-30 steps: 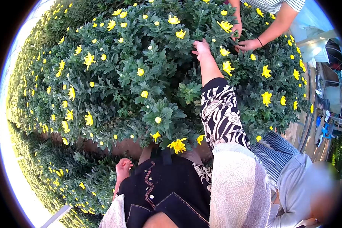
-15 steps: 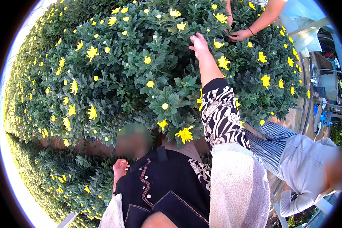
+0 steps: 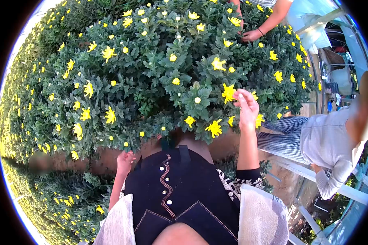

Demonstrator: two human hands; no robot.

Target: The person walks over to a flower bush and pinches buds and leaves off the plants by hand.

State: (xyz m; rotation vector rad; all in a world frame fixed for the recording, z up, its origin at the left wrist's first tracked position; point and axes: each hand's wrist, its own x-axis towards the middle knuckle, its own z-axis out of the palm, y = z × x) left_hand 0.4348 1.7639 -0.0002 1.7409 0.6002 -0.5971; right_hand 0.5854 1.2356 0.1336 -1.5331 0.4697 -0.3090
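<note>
Raised at right of centre, my right hand [image 3: 247,110] has its fingers drawn together beside an open yellow chrysanthemum [image 3: 228,93]. Anything small between those fingertips is too unclear to name. Low on the left, my left hand [image 3: 126,160] is closed with curled fingers, near the lower edge of the chrysanthemum plants [image 3: 151,75]. What it may hold is hidden. Below and between my hands are another open yellow bloom [image 3: 214,128] and a pale bud [image 3: 197,100] on leafy stems.
Across the bed, another person's hand [image 3: 252,35] reaches into the foliage. A second person in a grey top [image 3: 327,134] stands at the right, by a path. A soil strip [image 3: 106,162] runs between this bed and another planted row [image 3: 65,204]. Greenhouse sheeting hangs at upper right.
My right hand has drawn back from the far foliage toward my body, its fingers coming together. My left hand has risen slightly toward the near plants. The view has shifted.
</note>
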